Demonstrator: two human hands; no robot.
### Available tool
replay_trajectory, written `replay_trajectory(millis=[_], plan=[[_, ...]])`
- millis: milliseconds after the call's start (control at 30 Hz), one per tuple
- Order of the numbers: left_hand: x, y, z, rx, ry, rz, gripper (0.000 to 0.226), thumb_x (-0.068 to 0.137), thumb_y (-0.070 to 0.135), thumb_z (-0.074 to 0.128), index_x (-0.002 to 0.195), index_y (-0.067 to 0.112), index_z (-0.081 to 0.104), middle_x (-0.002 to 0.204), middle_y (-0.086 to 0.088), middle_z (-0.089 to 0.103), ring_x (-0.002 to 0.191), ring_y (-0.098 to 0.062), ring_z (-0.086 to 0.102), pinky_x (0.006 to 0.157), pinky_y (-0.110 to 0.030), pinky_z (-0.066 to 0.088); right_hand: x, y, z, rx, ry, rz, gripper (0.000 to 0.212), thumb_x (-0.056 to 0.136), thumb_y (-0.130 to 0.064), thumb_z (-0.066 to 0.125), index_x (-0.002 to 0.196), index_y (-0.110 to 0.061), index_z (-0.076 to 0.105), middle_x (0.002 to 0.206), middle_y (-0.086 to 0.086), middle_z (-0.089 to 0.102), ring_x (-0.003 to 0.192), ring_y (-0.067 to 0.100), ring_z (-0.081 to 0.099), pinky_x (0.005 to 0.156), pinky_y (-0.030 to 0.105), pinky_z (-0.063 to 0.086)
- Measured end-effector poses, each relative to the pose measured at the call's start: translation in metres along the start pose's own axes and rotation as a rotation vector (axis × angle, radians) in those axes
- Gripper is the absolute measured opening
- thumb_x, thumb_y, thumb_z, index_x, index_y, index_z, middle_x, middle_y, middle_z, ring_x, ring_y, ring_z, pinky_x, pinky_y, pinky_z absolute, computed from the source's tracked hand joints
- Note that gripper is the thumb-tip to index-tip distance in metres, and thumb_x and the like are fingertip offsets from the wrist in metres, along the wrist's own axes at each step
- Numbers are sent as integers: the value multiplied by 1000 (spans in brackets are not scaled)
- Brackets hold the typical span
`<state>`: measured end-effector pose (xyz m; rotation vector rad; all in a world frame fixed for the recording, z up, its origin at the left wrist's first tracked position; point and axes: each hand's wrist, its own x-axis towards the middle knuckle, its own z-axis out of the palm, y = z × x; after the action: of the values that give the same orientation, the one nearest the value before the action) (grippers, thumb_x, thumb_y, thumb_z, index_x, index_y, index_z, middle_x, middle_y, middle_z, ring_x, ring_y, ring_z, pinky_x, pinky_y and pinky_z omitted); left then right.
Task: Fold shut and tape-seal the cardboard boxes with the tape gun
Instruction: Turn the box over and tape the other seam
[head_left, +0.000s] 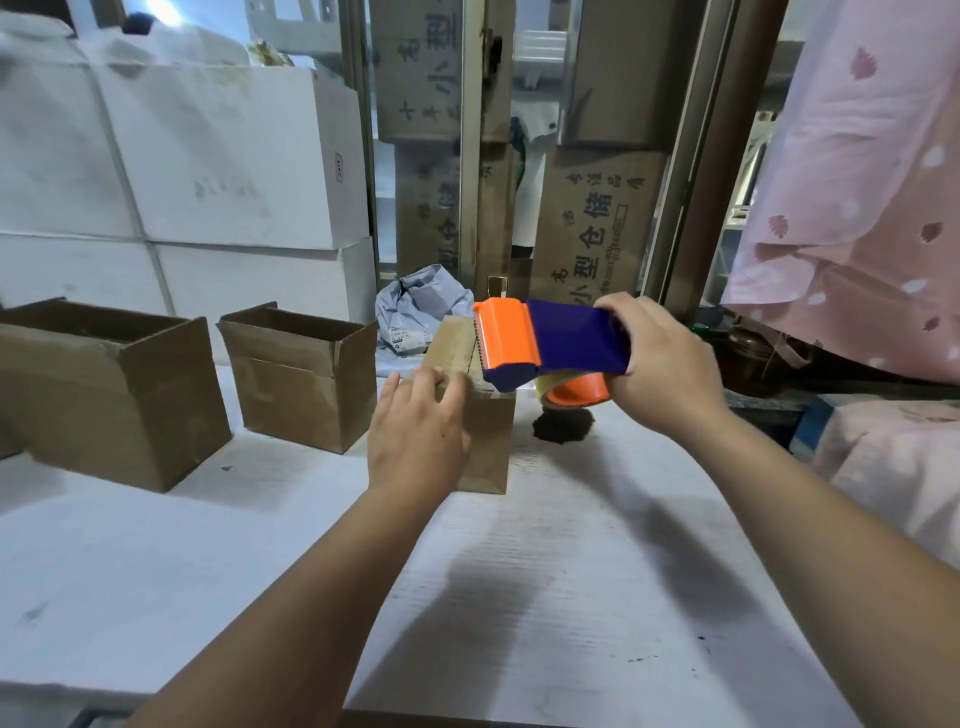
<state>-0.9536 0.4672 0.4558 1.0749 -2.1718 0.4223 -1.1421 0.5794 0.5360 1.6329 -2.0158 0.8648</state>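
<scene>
White table (571, 597) in front of me, small box (491, 447) sitting on it with the flaps folded down. My left hand (415, 431) lies flat on its top, fingers straight. My right hand (662, 364) is wrapped round the tape gun (550, 338), orange end over the box's far right side; can't tell if it touches. Two open boxes (301, 374) off to the left, crumpled grey bag (415, 304) behind.

White table (571, 582), stacked cartons (218, 156), pink curtain (857, 182).
</scene>
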Motion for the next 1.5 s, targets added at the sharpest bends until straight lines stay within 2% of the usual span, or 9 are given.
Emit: replay_trajectory(millis=[267, 367, 833, 900, 967, 1100, 1367, 1433, 1500], plan=[[2, -1, -1, 49, -29, 7, 43, 81, 28, 57, 123, 24, 52, 121, -3, 55, 110, -21, 55, 113, -40, 22, -7, 22, 23, 66, -120, 104, 51, 76, -7, 61, 120, -27, 46, 115, -2, 58, 97, 28, 55, 68, 34, 43], [0, -2, 1, 102, 26, 14, 45, 72, 30, 68, 115, 24, 60, 110, -3, 63, 97, -21, 62, 108, -44, 32, -15, 29, 40, 225, -172, 177, 56, 72, 0, 60, 120, -26, 46, 112, -2, 58, 95, 30, 54, 73, 40, 48], [1, 4, -7, 125, -12, 2, 43, 70, 29, 69, 111, 22, 60, 104, -6, 61, 92, -23, 61, 102, -45, 38, -42, 26, 64, 467, -144, 335, 57, 73, 7, 58, 106, -36, 40, 103, -6, 54, 93, 24, 52, 77, 43, 49], [1, 4, -11, 123, -34, 13, 49, 76, 31, 65, 123, 25, 54, 112, -6, 58, 100, -23, 58, 106, -45, 34, -42, 27, 66, 474, -141, 331, 55, 73, 7, 59, 107, -33, 41, 104, -7, 54, 93, 25, 53, 77, 43, 49], [2, 4, -13, 113, -115, 26, 60, 87, 33, 53, 142, 33, 31, 126, -7, 49, 114, -23, 51, 112, -44, 23, -43, 25, 72, 507, -147, 343, 52, 75, 5, 61, 111, -27, 42, 106, -4, 57, 95, 26, 54, 79, 42, 48], [3, 8, -16, 117, -192, 41, 63, 95, 38, 42, 146, 44, 7, 135, -13, 38, 125, -26, 40, 112, -46, 20, -49, 15, 90, 577, -147, 430, 48, 79, 1, 60, 118, -21, 43, 108, 1, 60, 97, 27, 55, 83, 39, 47], [14, 24, -27, 32, -216, -9, 41, 95, 38, 43, 135, 33, 42, 149, -10, 28, 139, -30, 24, 115, -51, 6, -53, 10, 95, 595, -126, 497, 62, 81, 1, 57, 131, -30, 38, 110, 0, 60, 99, 28, 56, 84, 37, 47], [21, 32, -26, -37, -230, 43, 39, 94, 35, 47, 130, 21, 48, 151, -6, 27, 138, -27, 24, 115, -43, 13, -53, 9, 94, 605, -126, 491, 73, 83, -1, 58, 139, -36, 30, 113, -3, 58, 101, 23, 55, 85, 33, 46], [25, 35, -25, -111, -258, 48, 35, 93, 34, 49, 123, 16, 46, 137, -7, 45, 122, -24, 42, 104, -35, 32, -53, 10, 90, 641, -146, 489, 80, 84, -7, 64, 143, -41, 23, 116, -8, 55, 103, 18, 54, 87, 29, 44]])
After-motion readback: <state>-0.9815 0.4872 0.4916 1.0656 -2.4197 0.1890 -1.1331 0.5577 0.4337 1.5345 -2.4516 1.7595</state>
